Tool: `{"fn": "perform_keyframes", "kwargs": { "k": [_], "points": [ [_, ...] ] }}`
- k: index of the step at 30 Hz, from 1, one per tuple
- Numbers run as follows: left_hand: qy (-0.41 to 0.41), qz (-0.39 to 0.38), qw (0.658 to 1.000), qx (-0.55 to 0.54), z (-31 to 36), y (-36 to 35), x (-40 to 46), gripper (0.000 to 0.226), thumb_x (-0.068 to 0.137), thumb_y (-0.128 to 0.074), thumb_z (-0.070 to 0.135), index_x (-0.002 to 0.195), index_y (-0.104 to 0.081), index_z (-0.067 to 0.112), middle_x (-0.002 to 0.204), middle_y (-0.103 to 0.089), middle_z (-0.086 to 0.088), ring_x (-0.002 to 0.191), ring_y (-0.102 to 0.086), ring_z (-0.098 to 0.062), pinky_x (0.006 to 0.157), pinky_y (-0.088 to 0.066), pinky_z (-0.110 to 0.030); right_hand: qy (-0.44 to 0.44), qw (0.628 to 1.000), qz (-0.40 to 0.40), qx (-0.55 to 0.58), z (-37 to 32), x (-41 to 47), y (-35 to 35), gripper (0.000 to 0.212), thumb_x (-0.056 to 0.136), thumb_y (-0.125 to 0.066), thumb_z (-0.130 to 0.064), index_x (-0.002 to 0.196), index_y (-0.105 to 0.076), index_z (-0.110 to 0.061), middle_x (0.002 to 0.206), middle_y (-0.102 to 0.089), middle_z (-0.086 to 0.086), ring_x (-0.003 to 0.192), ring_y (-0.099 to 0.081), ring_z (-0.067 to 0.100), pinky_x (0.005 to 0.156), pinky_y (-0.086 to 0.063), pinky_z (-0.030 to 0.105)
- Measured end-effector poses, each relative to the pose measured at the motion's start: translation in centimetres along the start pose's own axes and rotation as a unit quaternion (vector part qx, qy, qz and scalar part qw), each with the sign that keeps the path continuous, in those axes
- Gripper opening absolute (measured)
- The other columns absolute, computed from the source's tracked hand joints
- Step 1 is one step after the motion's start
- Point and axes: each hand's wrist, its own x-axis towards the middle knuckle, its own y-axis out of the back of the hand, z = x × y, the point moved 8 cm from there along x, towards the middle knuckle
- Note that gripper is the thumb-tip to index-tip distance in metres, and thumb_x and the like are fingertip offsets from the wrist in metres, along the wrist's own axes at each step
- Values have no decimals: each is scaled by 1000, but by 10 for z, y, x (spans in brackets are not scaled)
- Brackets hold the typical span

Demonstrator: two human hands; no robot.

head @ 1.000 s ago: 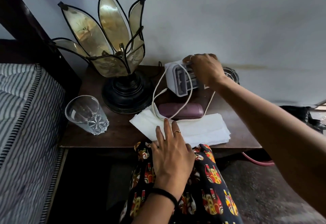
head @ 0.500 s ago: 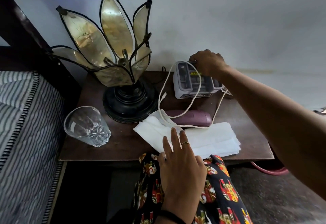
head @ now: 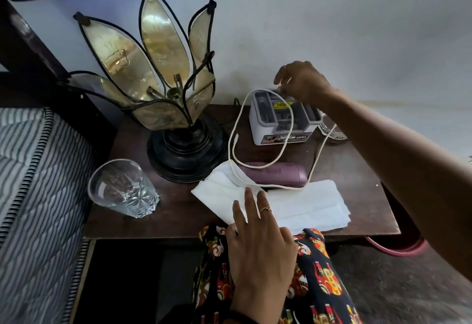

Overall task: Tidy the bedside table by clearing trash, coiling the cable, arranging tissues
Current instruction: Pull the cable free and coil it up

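A white cable [head: 233, 160] loops over a grey-white box [head: 278, 129] at the back of the dark wooden bedside table [head: 176, 219], then runs across a purple case [head: 278, 174] and a stack of white tissues [head: 306, 208]. My right hand [head: 302, 81] hovers over the box's back edge, index finger raised. Its lower fingertips touch the spot where the cable loop crosses, and I cannot tell whether they pinch the cable. My left hand [head: 258, 242] lies flat, fingertips on the near edge of the tissues, palm on patterned cloth [head: 319, 280] over my lap.
A lotus-shaped lamp [head: 163, 73] on a black base stands at the back left. A cut-glass tumbler [head: 120, 188] sits near the front left corner. A striped mattress [head: 33, 196] borders the left side, a wall lies behind. A glass item [head: 332, 133] shows behind my right forearm.
The box was tilted up in my right hand, then came down flat on the table. That hand has now lifted off it. My left hand stays on the tissues.
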Motion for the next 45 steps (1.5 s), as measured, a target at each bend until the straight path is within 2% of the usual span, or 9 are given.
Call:
{"fn": "perform_keyframes", "kwargs": {
  "k": [5, 9, 12, 16, 20, 23, 26, 31, 45],
  "points": [
    [6, 17, 1000, 11, -3, 8, -4, 70, 93, -38, 40, 151, -3, 19, 161, 0, -3, 147, -7, -24, 110, -29, -42, -43, 979, 176, 94, 5, -70, 14, 22, 92, -52, -27, 86, -64, -9, 83, -69, 15, 77, -63, 28, 70, -51, 36],
    [9, 29, 999, 10, -7, 12, -10, 69, 92, -40, 41, 150, -9, 19, 160, -6, -2, 145, -14, -23, 108, -33, -41, -160, 954, 88, 236, 29, -118, -33, 52, 96, -43, -48, 62, -51, -11, 53, -57, 10, 36, -54, 17, 42, -47, 28],
    [14, 38, 999, 10, -10, 13, -13, 66, 91, -38, 37, 149, -14, 17, 159, -8, -3, 143, -17, -24, 106, -36, -42, -206, 940, -14, 270, 36, -130, -66, 51, 94, -47, -52, 69, -56, -9, 54, -59, 11, 41, -54, 21, 40, -44, 23],
    [24, 51, 998, 24, -19, 16, -17, 65, 92, -38, 36, 149, -16, 15, 159, -10, -5, 142, -21, -25, 104, -38, -42, -214, 926, -30, 310, 30, -126, -72, 30, 91, -61, -22, 64, -57, -12, 53, -54, 6, 39, -43, 14, 37, -32, 17],
    [25, 41, 997, 56, -27, 15, -19, 60, 94, -35, 34, 148, -18, 14, 158, -13, -6, 141, -21, -28, 104, -37, -44, -175, 917, 10, 358, 4, -114, -37, 22, 91, -62, -15, 70, -58, -10, 56, -55, 6, 39, -47, 12, 40, -39, 18],
    [21, 22, 996, 80, -31, 15, -21, 52, 95, -32, 29, 144, -29, 13, 152, -29, -4, 138, -26, -29, 104, -35, -45, -134, 928, 40, 345, -24, -107, 1, 25, 90, -63, -14, 66, -56, -16, 55, -56, 6, 44, -55, 17, 55, -54, 31],
    [5, 24, 995, 97, -28, 16, -25, 47, 94, -34, 28, 138, -38, 13, 142, -42, -2, 129, -36, -27, 99, -38, -43, -100, 937, 60, 328, -49, -107, 40, 23, 89, -66, -14, 68, -58, -19, 52, -60, 5, 37, -58, 12, 48, -58, 28],
    [-16, 61, 995, 77, -24, 21, -31, 48, 94, -33, 28, 140, -36, 14, 142, -40, -1, 130, -35, -24, 99, -38, -41, -32, 954, 100, 281, -83, -125, 107, 9, 90, -63, -14, 83, -65, -10, 57, -63, 8, 32, -57, 8, 36, -45, 16],
    [-87, 136, 987, -8, -8, 41, -67, 51, 92, -38, 24, 142, -32, 14, 150, -32, 0, 138, -26, -17, 110, -31, -35, 17, 935, 247, 253, -93, -242, 269, 10, 91, -62, -17, 86, -65, -10, 63, -62, 9, 40, -58, 11, 39, -46, 16]
  ]
}}
